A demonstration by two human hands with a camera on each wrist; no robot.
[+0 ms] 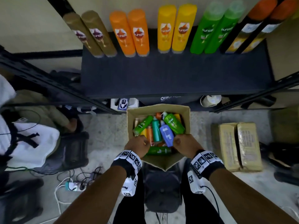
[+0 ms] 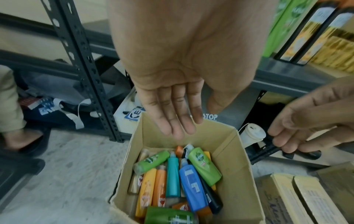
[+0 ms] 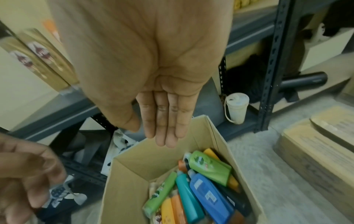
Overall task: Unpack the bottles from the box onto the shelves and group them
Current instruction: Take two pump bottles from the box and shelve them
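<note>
An open cardboard box (image 1: pixel 186 117) stands on the floor below the dark shelf (image 1: pixel 161 75). Several bottles lie jumbled in it: a blue one (image 1: pixel 166 135), a teal one (image 1: pixel 156 130), green ones (image 1: pixel 174 123), orange and yellow ones. My left hand (image 1: pixel 139 145) hovers over the box's near left side and my right hand (image 1: pixel 182 143) over its near right. In the wrist views the left hand (image 2: pixel 191 118) and right hand (image 3: pixel 153 131) show straight fingers and hold nothing. Standing in pairs on the shelf are gold (image 1: pixel 92 34), orange (image 1: pixel 129 33), yellow (image 1: pixel 174 28), green (image 1: pixel 210 29) and black bottles (image 1: pixel 252 29).
Two taped cardboard packages (image 1: pixel 239 146) lie on the floor to the right. A white cup (image 1: pixel 210 100) sits under the shelf. A power strip with cables (image 1: pixel 72 185) is at lower left, and another person's foot (image 1: pixel 72 125) further left. Metal shelf uprights (image 2: pixel 82 72) flank the box.
</note>
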